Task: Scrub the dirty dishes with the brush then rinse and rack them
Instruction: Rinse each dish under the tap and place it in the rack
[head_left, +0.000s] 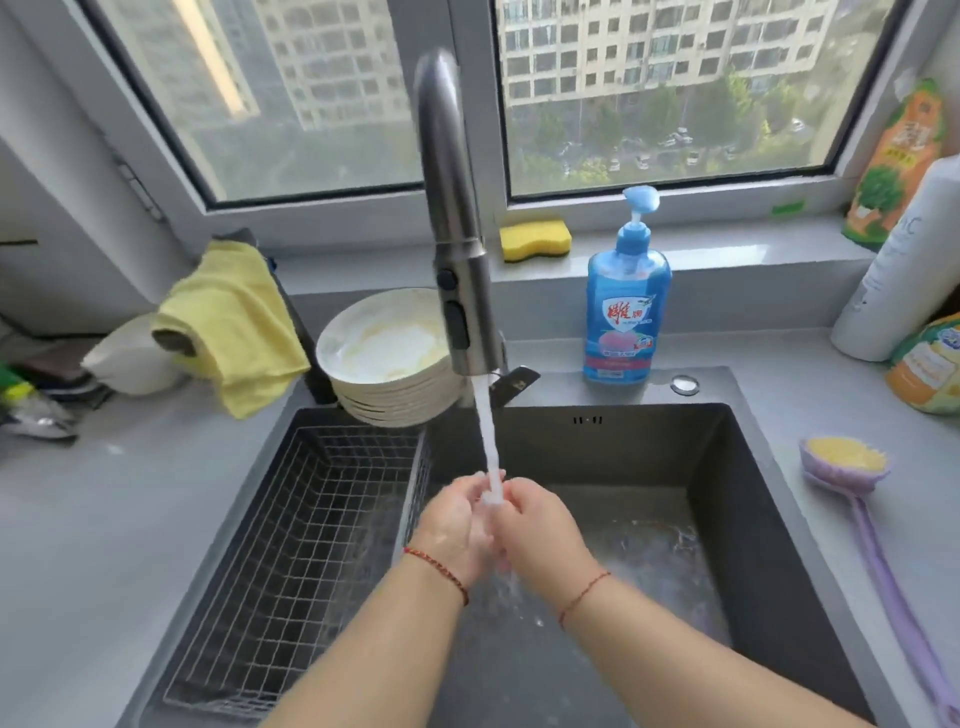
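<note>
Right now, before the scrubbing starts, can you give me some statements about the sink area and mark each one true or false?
1. Both hands, left hand and right hand, are under the running water. True.
2. The brush is held in one hand. False: it lies on the counter right of the sink.
3. The stack of dishes is inside the wire basket. False: it sits behind the basket.
4. A yellow sponge lies on the window sill. True.

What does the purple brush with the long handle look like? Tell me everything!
The long-handled purple plastic brush lies flat on the grey countertop, right of the dark sink. Its round scalloped head points toward the window, yellow pad facing up. The slim handle runs toward the person and out of view. Neither hand touches it.
</note>
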